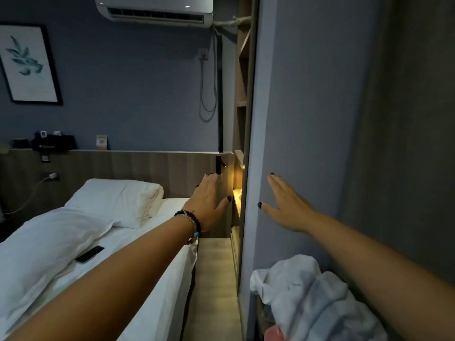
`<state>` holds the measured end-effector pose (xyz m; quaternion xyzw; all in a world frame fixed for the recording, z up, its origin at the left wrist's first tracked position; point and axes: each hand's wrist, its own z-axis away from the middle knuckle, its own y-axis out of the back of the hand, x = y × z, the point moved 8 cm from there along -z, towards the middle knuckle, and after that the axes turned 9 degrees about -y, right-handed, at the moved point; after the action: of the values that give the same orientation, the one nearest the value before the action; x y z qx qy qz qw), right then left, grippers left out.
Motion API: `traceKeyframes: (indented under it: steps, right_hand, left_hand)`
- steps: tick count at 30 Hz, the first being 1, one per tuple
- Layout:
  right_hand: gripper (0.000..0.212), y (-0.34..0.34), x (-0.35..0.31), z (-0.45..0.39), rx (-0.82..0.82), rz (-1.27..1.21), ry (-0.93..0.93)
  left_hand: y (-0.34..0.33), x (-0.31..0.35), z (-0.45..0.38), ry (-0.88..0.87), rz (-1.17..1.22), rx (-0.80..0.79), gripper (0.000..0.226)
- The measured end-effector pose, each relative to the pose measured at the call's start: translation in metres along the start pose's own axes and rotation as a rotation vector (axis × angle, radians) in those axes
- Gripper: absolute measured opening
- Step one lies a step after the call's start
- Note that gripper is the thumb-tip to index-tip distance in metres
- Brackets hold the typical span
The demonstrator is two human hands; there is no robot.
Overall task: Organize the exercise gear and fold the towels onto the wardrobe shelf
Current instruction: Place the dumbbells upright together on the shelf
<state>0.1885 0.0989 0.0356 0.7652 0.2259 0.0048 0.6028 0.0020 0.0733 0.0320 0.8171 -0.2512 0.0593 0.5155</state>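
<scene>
Right now both hands are stretched forward with straight, spread fingers and hold nothing. The right hand (285,205) lies flat against the grey wardrobe door (307,119), palm on the panel, thumb spread toward the door's left edge. The left hand (209,200) reaches out level with it just beyond that edge, fingers extended toward the wooden headboard (147,168); whether it touches anything cannot be told. A beaded bracelet (190,221) circles the left wrist. A crumpled white towel (307,299) is bunched low at the foot of the wardrobe door, under the right forearm, not on any shelf; what it rests on is hidden. Behind the door's left edge, wooden wardrobe shelves (242,102) show as a narrow strip, with warm light glowing at their lower part. The bed (61,242) fills the left side, with a white pillow (118,200) at its head end and a dark phone (89,254) lying on the sheet near its right edge. An air conditioner (155,8) hangs on the wall above.
</scene>
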Motion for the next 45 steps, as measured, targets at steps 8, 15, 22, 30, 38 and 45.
traceKeyframes:
  steps: [8,15,22,30,38,45]
  right_hand:
    - [0.078,-0.033,-0.013,-0.079,-0.022,-0.055,-0.060]
    - [0.075,-0.068,-0.033,-0.153,-0.013,-0.084,-0.085]
    - [0.071,-0.121,-0.041,-0.203,-0.052,-0.204,-0.101]
    - [0.070,-0.170,-0.011,-0.275,-0.090,-0.240,-0.162]
    - [0.057,-0.228,0.038,-0.378,-0.082,-0.552,-0.279]
    - [0.055,-0.275,0.072,-0.463,-0.124,-0.677,-0.345]
  left_hand:
    - [-0.003,-0.063,-0.054,-0.030,-0.019,-0.033,0.068]
    - [-0.016,-0.130,-0.106,-0.055,0.026,-0.065,0.069]
    - [-0.054,-0.191,-0.141,-0.060,0.050,-0.130,0.069]
    - [-0.107,-0.245,-0.205,-0.027,0.114,-0.167,0.069]
    - [-0.168,-0.303,-0.298,0.053,0.176,-0.151,0.067]
    - [-0.221,-0.356,-0.361,0.149,0.197,-0.159,0.066]
